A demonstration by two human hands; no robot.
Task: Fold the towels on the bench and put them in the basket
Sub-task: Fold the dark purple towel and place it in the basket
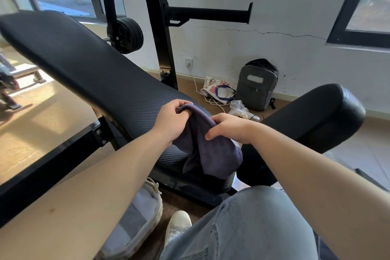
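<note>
A: Item, location?
B: Dark purple terry towel (213, 154), bunched over black ribbed padded counter (88, 69).
A: Grip?
B: Left hand (172, 121) and right hand (230, 127) each pinching its upper edge. White woven basket (157, 207) on floor below.

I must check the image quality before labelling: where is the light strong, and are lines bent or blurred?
Head view: sunlight falls bright on the tan floor at left; the wide lens bends the padded black bench and window frames; the purple towel and both hands stay sharp.
</note>
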